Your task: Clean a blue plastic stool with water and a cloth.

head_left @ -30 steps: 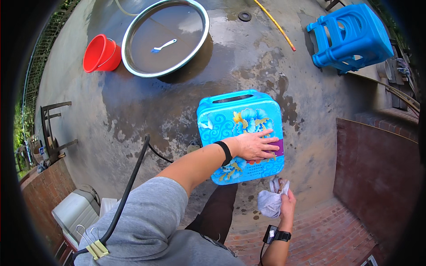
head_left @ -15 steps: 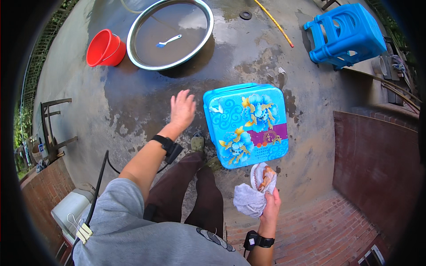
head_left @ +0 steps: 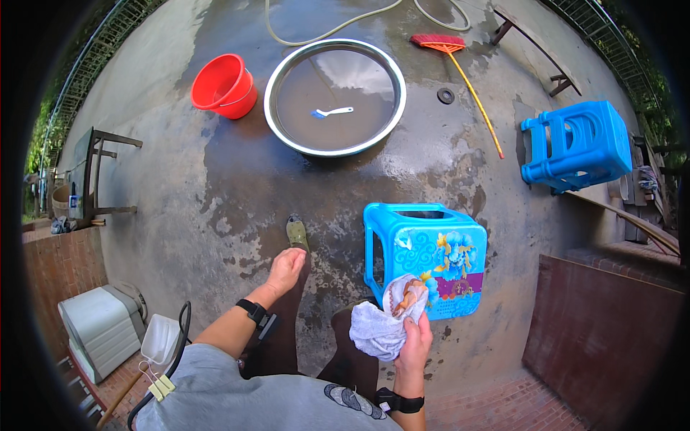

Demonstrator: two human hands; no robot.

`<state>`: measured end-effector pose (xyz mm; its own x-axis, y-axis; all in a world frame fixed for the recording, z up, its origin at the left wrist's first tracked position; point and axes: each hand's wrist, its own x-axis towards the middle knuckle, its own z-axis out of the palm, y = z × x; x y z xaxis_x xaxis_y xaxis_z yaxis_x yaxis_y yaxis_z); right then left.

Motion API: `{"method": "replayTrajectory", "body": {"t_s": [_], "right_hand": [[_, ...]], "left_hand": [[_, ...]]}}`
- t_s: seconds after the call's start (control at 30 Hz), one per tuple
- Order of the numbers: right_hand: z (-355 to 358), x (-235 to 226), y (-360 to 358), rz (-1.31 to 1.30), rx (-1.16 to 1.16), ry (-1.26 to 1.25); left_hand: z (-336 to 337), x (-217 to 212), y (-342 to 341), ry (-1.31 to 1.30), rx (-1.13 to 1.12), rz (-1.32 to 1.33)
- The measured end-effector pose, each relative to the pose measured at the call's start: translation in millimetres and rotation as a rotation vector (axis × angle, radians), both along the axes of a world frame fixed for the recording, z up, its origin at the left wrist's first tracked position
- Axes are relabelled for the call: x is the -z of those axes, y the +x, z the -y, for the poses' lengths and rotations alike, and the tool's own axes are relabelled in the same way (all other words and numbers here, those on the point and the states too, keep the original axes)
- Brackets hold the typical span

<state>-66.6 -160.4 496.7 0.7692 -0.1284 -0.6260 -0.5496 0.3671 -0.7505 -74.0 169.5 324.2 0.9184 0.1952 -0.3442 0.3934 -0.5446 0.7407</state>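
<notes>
A pale, stained cloth hangs bunched in my right hand, thumb and fingers closed on it. It overlaps the lower left corner of a blue plastic stool with a flower-patterned seat, which stands on the ground ahead and to the right. Whether the cloth touches the seat I cannot tell. My left hand hovers over my left leg, its fingers curled in with no object showing. It is apart from the stool.
Beyond stand a wide metal basin of murky water with a floating brush, and a red bucket. A broom lies right of the basin, near stacked blue stools. A hose curves behind on wet concrete.
My left hand has gone from spread fingers to curled ones, lower and nearer my leg. The view has shifted, showing more of the yard. The cloth now overlaps the stool's seat.
</notes>
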Motion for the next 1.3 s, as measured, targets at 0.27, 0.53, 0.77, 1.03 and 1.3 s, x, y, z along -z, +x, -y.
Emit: {"method": "replayTrajectory", "body": {"t_s": [0.27, 0.53, 0.77, 1.03, 1.3], "right_hand": [[-194, 62, 157, 0.094, 0.089, -0.028], [-342, 172, 317, 0.063, 0.202, 0.077], [-416, 215, 405, -0.064, 0.181, 0.164], [-485, 201, 430, -0.178, -0.077, 0.335], [-510, 272, 480, -0.230, -0.375, -0.021]], "left_hand": [[-90, -11, 80, -0.227, 0.073, -0.124], [-201, 13, 174, -0.250, -0.139, -0.272], [-240, 44, 216, -0.565, -0.456, -0.407], [-279, 33, 340, -1.553, -1.001, -0.411], [-322, 107, 399, -1.267, -1.180, -0.219]]}}
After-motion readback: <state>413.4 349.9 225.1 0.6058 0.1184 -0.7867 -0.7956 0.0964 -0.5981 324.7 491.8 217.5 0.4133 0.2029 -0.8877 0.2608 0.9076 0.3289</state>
